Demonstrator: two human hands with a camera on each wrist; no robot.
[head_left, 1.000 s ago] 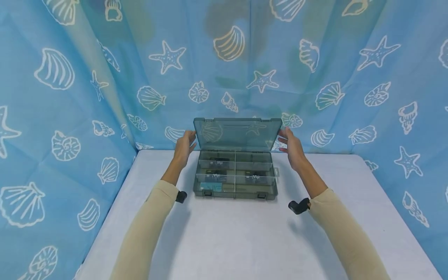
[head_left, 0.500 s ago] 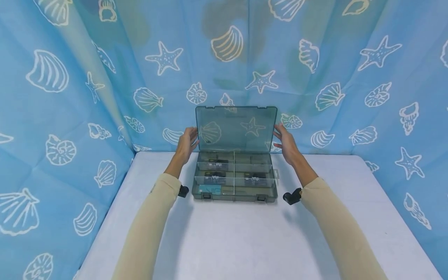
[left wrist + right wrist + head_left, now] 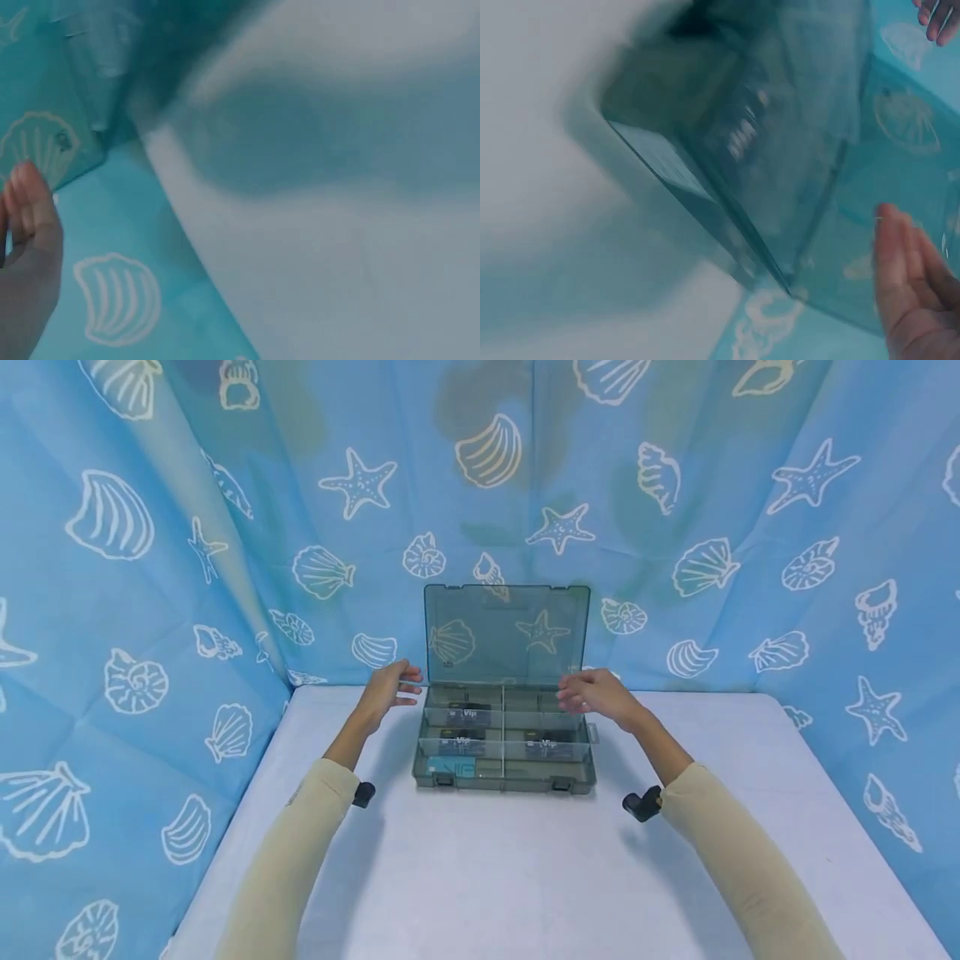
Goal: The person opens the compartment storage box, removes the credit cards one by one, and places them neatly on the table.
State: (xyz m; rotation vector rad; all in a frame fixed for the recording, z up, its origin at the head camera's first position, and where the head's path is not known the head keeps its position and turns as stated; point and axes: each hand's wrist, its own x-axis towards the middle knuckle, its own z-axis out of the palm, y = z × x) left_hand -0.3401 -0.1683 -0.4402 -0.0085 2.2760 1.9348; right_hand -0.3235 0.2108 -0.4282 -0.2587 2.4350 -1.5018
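Observation:
A grey see-through compartment box (image 3: 502, 784) sits on the table, its lid (image 3: 510, 631) standing raised at the back. Inside, dark flat pieces marked "Vip" (image 3: 467, 714) lie in several compartments, with a light-blue piece (image 3: 452, 766) at the front left. My left hand (image 3: 386, 693) is just off the box's back left corner, fingers loosely extended and holding nothing. Over the back right compartment, in front of the lid's lower corner, my right hand (image 3: 600, 695) reaches inward with relaxed fingers. The right wrist view shows that hand (image 3: 915, 285) with nothing in its fingers.
The box rests near the back of a white table (image 3: 495, 877). A blue curtain (image 3: 660, 610) with white shells and starfish hangs close behind the lid and along both sides. A black wrist device (image 3: 642, 804) sticks out inward from the right sleeve.
The lid has tipped back to stand more upright. Both hands have left its side edges and come lower; the left drew outward, the right swung inward over the box.

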